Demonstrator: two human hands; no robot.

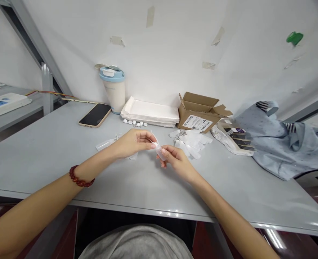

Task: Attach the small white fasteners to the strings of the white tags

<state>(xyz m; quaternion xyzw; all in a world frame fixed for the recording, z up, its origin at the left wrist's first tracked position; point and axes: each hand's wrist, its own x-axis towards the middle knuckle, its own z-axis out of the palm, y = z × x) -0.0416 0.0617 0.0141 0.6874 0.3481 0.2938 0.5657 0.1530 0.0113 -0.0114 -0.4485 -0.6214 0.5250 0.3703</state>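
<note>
Above the middle of the grey table, both hands meet at a small translucent plastic bottle (161, 154). My right hand (176, 160) grips its body between thumb and fingers. My left hand (137, 142) pinches the white piece (155, 144) at its upper end; the fingertips partly cover it. To the right lies a loose pile of similar translucent pieces (191, 142) with thin white ends. A few more translucent pieces (106, 144) lie by my left wrist, partly hidden by that hand. Several small white caps (139, 124) sit in a row behind my left hand.
A phone (95, 115) and a lidded cup (114, 90) stand at the back left. Beside them are stacked white envelopes (152, 111) and an open cardboard box (199, 113). On the right lie a pouch of dark tools (237, 138) and a bluish cloth (283, 144).
</note>
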